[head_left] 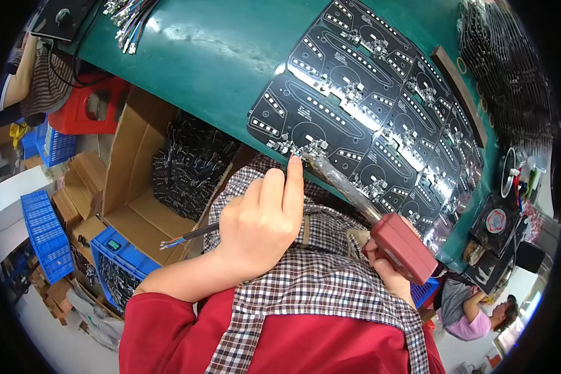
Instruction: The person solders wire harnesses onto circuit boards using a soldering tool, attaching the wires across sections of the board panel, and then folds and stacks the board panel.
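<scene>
My left hand [258, 215] is closed round a thin black cable [199, 234], whose stripped end with coloured wires sticks out past the wrist side. Its index finger stretches to the near edge of a black circuit board [299, 115], touching or almost touching the white connectors there. My right hand [386, 271] grips a red-handled soldering gun [405, 248]. The gun's long metal barrel slants up to the left, and its tip is at the same connectors, close to my left fingertip. The other end of the cable is hidden by my fingers.
More joined black boards [411, 106] cover the right of the green table [199, 68]. A wire bundle [131, 22] lies at the far left. Below the table edge stand a cardboard box [121, 156] of black cables and blue crates [47, 230]. Two other people sit at the sides.
</scene>
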`<state>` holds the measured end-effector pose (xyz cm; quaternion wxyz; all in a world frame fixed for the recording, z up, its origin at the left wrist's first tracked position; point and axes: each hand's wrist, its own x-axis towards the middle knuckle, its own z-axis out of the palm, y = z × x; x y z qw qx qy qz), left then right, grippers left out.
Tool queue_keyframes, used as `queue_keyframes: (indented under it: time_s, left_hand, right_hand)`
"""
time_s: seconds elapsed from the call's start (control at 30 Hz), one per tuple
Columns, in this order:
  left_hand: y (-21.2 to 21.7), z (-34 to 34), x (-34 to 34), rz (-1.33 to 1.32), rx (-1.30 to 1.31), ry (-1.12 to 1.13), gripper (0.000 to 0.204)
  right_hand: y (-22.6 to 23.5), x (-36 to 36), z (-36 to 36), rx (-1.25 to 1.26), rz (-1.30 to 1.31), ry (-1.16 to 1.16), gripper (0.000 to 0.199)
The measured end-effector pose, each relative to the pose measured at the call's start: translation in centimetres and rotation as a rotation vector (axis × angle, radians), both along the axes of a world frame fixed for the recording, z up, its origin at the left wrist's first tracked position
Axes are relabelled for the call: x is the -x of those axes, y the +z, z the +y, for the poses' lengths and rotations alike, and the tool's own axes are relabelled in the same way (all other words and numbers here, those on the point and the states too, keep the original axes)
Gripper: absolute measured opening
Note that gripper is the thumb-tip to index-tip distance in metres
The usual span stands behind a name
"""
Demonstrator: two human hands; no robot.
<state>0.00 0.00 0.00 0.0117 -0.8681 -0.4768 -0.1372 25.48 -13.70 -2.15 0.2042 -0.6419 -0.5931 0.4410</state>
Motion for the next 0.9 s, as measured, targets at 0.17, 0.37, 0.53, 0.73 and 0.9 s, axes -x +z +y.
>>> queue_keyframes:
  time_s: [0.17, 0.37, 0.53, 0.73, 0.9]
  left_hand:
    - [-0.1, -0.1, -0.4, -0.008, -0.031, 0.008, 0.042]
    - [-0.1, -0.1, -0.2, -0.027, -0.008, 0.005, 0.043]
    - [0.3, -0.3, -0.3, -0.116, 0.055, 0.016, 0.042]
    - [0.0, -0.3, -0.2, -0.263, 0.163, 0.057, 0.037]
    - [0.1, -0.3, -0.3, -0.302, 0.191, 0.068, 0.034]
  right_hand:
    - [2.5, 2.1, 3.1, -0.141, 0.068, -0.133, 0.059]
    - [3.1, 1.1, 2.5, -0.047, -0.164, 0.094, 0.049]
    - [1.2, 0.1, 0.0, -0.035, -0.007, -0.114, 0.045]
    - [1.5, 0.6, 0.5, 0.012, 0.017, -0.133, 0.054]
    - [1.9, 1.1, 1.5, 0.035, 0.009, -0.111, 0.061]
